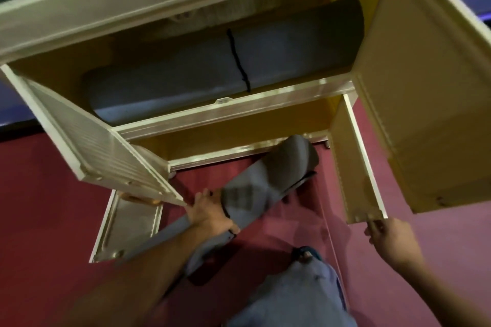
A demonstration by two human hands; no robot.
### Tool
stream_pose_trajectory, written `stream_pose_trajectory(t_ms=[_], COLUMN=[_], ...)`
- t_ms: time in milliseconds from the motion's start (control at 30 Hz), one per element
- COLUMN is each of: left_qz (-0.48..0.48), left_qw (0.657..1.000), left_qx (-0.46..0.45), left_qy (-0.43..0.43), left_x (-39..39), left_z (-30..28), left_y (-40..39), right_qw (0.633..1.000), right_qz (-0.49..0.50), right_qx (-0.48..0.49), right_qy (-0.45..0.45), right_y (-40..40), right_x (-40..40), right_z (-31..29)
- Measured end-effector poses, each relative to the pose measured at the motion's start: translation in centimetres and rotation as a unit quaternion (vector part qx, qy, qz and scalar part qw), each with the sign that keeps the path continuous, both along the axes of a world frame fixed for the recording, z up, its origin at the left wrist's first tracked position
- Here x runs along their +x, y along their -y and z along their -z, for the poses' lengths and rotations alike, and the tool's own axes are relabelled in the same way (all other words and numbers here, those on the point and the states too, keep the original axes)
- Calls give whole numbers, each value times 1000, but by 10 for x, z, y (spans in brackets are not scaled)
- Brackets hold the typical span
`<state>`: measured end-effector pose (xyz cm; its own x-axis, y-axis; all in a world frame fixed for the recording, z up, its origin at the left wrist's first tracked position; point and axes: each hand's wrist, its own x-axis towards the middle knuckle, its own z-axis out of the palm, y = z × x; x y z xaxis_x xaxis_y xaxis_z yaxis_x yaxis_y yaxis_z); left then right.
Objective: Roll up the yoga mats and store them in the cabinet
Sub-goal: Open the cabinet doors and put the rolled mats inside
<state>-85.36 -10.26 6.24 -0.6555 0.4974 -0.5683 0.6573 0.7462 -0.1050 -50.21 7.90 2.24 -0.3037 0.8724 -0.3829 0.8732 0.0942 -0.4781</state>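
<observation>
A cream cabinet (239,111) with a yellow inside stands open before me. On its upper shelf lies a rolled grey yoga mat (186,71) tied with a black cord. My left hand (210,214) grips a second rolled grey mat (265,183) near its middle, tilted, with its far end at the mouth of the lower shelf (239,130). My right hand (390,239) touches the bottom corner of the lower right door (356,167), its fingers on the door's edge.
The upper left door (87,141) and upper right door (430,87) swing wide open. A lower left door (127,223) hangs open near the red carpet (53,207). My leg in light trousers (300,295) and a sandalled foot are below.
</observation>
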Motion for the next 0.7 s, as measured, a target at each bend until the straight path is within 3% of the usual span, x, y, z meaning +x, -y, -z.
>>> stream_pose_trajectory(t_ms=[100, 333, 500, 700], left_qz=[-12, -45, -78, -108], left_qw=[1000, 997, 988, 981], left_qx=[11, 43, 124, 162], left_qy=[-15, 41, 57, 19], left_x=[-4, -6, -15, -12], left_z=[-12, -32, -40, -36], left_y=[7, -14, -8, -96], right_qw=[1000, 1000, 999, 1000], right_qz=[-1, 10, 11, 11], right_qx=[9, 3, 1, 2], right_qy=[3, 18, 33, 26], right_y=[0, 1, -1, 12], right_x=[7, 13, 12, -3], right_z=[1, 9, 9, 15])
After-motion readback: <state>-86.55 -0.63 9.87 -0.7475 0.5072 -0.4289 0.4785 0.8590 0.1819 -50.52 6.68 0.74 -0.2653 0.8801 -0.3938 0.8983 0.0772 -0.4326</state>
